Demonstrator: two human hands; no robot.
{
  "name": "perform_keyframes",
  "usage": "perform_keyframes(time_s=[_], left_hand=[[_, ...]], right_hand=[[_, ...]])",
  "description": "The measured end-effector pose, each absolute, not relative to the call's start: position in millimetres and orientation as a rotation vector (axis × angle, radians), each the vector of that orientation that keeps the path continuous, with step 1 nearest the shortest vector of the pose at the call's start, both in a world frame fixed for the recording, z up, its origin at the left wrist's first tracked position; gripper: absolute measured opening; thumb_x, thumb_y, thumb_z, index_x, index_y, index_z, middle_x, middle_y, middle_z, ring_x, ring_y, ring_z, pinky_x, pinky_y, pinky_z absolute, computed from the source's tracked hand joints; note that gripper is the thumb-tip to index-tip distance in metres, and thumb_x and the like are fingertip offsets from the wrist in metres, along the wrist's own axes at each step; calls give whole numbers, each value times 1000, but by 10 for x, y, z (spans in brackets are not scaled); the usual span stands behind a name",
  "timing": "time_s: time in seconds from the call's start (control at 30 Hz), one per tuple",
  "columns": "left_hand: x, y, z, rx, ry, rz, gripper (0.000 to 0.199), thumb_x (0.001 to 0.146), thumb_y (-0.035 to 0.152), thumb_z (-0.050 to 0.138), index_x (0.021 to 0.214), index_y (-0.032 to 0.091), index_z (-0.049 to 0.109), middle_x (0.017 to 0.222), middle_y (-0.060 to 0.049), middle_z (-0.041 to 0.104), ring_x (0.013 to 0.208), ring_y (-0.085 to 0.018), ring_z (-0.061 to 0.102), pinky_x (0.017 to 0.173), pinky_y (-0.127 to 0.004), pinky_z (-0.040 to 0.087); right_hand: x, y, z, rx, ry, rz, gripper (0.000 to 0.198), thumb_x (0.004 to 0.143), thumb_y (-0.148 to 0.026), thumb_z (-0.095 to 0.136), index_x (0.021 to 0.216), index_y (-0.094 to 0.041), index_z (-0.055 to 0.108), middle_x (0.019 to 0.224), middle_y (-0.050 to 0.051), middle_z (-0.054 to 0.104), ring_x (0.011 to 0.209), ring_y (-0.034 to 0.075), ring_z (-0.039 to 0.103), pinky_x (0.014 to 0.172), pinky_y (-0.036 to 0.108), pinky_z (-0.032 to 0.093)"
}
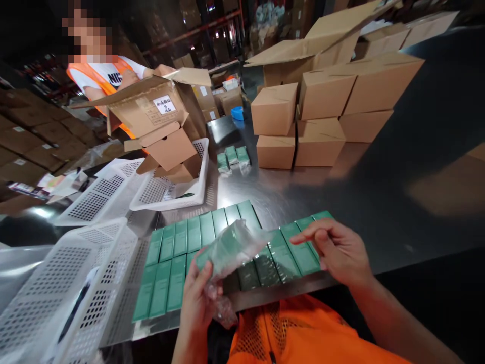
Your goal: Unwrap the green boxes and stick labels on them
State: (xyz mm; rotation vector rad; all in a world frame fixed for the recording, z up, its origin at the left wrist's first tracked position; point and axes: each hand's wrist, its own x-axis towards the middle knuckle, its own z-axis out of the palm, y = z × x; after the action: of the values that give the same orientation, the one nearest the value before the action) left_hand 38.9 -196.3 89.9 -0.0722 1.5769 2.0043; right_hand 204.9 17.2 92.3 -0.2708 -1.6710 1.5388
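Observation:
My left hand [200,293] is closed round a small green box in a clear bubble-wrap bag [235,247], with loose plastic hanging below the fingers. To the right, my right hand [341,250] hovers above the row of green boxes with its index finger stretched out and its thumb apart. Nothing shows in its fingers. Flat green boxes [176,283] lie side by side in two rows along the near table edge. The bagged box and my left hand hide part of these rows. A few bagged green boxes [232,155] sit farther back on the table.
White perforated baskets [121,253] stand at the left. One farther basket [206,172] holds an open small carton [172,146]. Closed brown cartons [318,96] are stacked at the back right. Behind a large open carton [151,108] stands a person in an orange vest [123,65].

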Motion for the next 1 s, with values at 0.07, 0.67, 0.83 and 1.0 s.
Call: perform_keyframes(time_s=[0.07, 0.67, 0.83, 1.0], left_hand=[[406, -1974, 934, 7, 1617, 2021, 67, 54, 42, 95, 109, 19, 64, 73, 4, 65, 43, -6, 52, 36, -16, 46], [433, -2080, 877, 179, 1827, 1781, 67, 54, 43, 94, 111, 23, 63, 81, 0, 68, 58, -12, 60, 49, -20, 54], [466, -2050, 903, 160, 1773, 1827, 63, 53, 42, 94, 106, 24, 67, 80, 1, 69, 56, -12, 60, 46, -19, 49], [494, -1993, 946, 93, 1636, 1911, 60, 54, 39, 95, 105, 21, 71, 84, -1, 71, 61, -11, 62, 48, -17, 44]], right_hand=[[2080, 215, 920, -300, -1739, 1655, 24, 105, -40, 55, 101, -23, 72, 90, 4, 75, 31, 5, 38, 29, 18, 27], [1918, 12, 767, -414, -1934, 1978, 46, 77, -24, 69, 122, -23, 59, 104, 4, 67, 84, 17, 65, 73, 25, 52], [1836, -67, 650, -466, -1600, 2059, 28, 71, -21, 74, 81, -21, 47, 87, 1, 62, 65, 13, 57, 58, 21, 45], [1891, -4, 712, -319, -2069, 1411, 23, 86, -12, 50, 76, -19, 69, 113, 8, 61, 81, 16, 60, 70, 27, 45]])
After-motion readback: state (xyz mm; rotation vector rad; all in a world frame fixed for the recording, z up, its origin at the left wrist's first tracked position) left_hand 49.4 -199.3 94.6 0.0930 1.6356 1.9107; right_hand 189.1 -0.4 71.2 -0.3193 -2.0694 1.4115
